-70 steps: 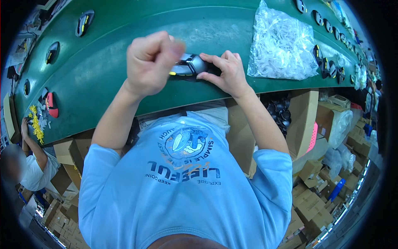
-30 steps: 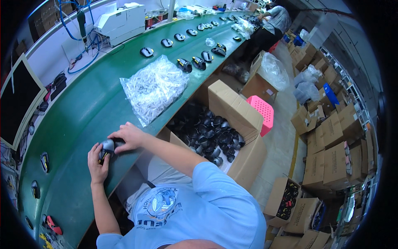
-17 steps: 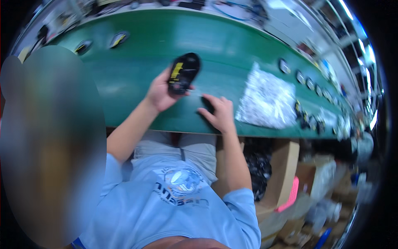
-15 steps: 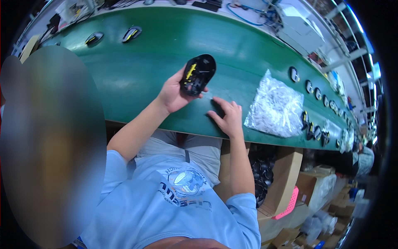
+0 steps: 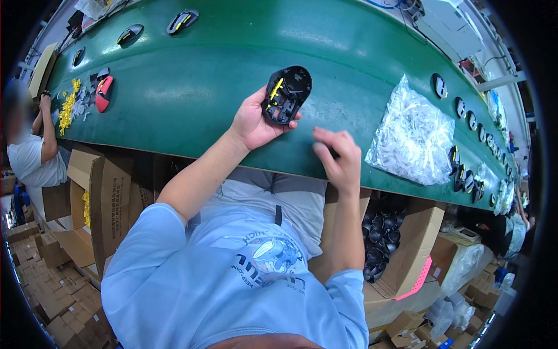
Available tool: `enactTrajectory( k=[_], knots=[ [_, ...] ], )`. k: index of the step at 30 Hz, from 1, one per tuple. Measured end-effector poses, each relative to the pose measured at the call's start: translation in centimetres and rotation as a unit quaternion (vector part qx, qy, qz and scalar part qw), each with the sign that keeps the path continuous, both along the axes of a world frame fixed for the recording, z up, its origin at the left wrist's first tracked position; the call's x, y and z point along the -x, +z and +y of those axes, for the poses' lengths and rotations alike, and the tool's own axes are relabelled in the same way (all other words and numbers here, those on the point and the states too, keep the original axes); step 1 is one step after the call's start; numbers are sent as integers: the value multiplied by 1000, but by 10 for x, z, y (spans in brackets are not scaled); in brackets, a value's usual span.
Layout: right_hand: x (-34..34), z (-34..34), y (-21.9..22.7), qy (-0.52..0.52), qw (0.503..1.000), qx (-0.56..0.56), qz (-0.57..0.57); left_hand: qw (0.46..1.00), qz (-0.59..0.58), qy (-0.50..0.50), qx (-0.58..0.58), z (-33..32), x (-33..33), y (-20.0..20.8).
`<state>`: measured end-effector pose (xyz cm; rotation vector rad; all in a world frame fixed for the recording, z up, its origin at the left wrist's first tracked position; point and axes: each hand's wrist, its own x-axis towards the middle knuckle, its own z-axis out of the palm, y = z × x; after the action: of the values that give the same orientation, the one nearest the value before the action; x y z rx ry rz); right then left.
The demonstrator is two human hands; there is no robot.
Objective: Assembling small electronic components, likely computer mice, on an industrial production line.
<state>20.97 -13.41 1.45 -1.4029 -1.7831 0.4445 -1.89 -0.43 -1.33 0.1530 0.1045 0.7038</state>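
Observation:
A black computer-mouse shell (image 5: 295,82), its hollow inner side facing up with a yellow strip along it, rests in my left hand (image 5: 253,123). Fingers and thumb of that hand wrap its lower left side above the green bench. Just to the right hovers my right hand (image 5: 342,154), its fingers bent and slightly blurred. A gap shows between its thumb and forefinger, and I see nothing held there. Beyond it on the bench lies a clear plastic bag (image 5: 410,131) full of whitish translucent pieces.
More mouse shells (image 5: 182,22) lie at the far left and in a row (image 5: 461,107) at right. Yellow parts (image 5: 68,107) and a red shell (image 5: 103,94) sit at left, near a seated person (image 5: 35,145). Below the bench edge, a carton (image 5: 407,250) holds black shells.
The view has shifted, uncovering the left end of the bench and a person there. The shell stays in my left hand, slightly turned. My right hand's fingers have curled more.

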Motion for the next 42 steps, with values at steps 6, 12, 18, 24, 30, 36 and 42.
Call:
enactTrajectory(
  k=[6, 12, 18, 24, 30, 36, 42],
  knots=[
    [74, -75, 106, 188, 866, -182, 427, 999, 24, -12, -34, 5, -13, -17],
    [81, -56, 123, 223, 839, -150, 473, 997, 72, 6, -19, 1, -5, -4],
    [72, -43, 123, 304, 800, -183, 484, 998, 41, -2, -56, 0, -6, -9],
    [56, -45, 130, 420, 765, -246, 422, 996, 77, 10, -39, -16, -23, 1],
    [99, 0, 152, 630, 569, -208, 486, 993, 114, 19, -39, -10, -18, -12],
    [82, -17, 158, 810, 390, -183, 399, 988, 127, 20, -85, -11, -29, -4],
    [64, -60, 132, 587, 709, -189, 342, 986, 144, 8, -83, -20, -23, -5]
  ],
)
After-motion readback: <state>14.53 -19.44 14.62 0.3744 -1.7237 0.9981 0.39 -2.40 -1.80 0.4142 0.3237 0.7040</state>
